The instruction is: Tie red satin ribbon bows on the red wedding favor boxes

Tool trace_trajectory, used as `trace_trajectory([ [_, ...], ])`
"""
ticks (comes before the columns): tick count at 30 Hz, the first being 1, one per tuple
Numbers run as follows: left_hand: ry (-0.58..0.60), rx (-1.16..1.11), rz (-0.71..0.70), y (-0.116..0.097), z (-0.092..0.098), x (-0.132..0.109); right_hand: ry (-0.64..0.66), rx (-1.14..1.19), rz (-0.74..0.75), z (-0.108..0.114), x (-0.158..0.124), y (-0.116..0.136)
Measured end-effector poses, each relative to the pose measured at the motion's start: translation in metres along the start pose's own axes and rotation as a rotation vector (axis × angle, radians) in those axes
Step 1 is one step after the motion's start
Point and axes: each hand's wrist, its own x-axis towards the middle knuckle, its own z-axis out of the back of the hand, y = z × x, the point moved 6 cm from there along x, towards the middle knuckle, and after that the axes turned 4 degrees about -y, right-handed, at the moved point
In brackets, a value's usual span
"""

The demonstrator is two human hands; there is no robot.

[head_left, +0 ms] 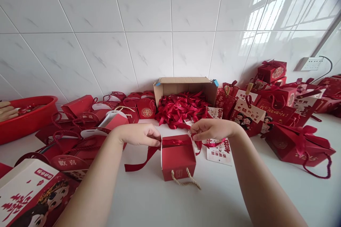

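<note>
In the middle of the table stands a small red gift box [178, 158] with a twisted cream cord handle [186, 181] hanging down its front. A dark red ribbon [142, 163] runs across the box's top and trails off at both sides. At the box's left edge, my left hand [140, 134] is closed with its fingertips on the ribbon. My right hand [209, 129] pinches the ribbon at the upper right corner. A printed white-and-red card [220, 156] lies partly under the ribbon's right end.
Behind is a cardboard box [185, 81] heaped with red ribbons [181, 108]. Red gift boxes [70, 142] crowd the left, and ribbon-tied boxes [298, 142] the right. Another person's hand [7, 110] is at a red basin [34, 124] on the far left. A tiled wall bounds the back.
</note>
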Motion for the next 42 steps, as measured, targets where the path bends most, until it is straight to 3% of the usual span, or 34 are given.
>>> trace_trajectory([
  [18,-0.019,0.066,0.065,-0.006,-0.008,0.009,-0.043,-0.128,-0.056,-0.004,0.007,0.010],
  [33,-0.104,0.244,0.142,-0.011,-0.006,0.005,-0.053,-0.102,-0.092,-0.006,0.008,0.012],
  [42,-0.085,0.198,0.141,-0.010,-0.006,0.004,-0.064,-0.070,-0.080,-0.004,0.006,0.008],
])
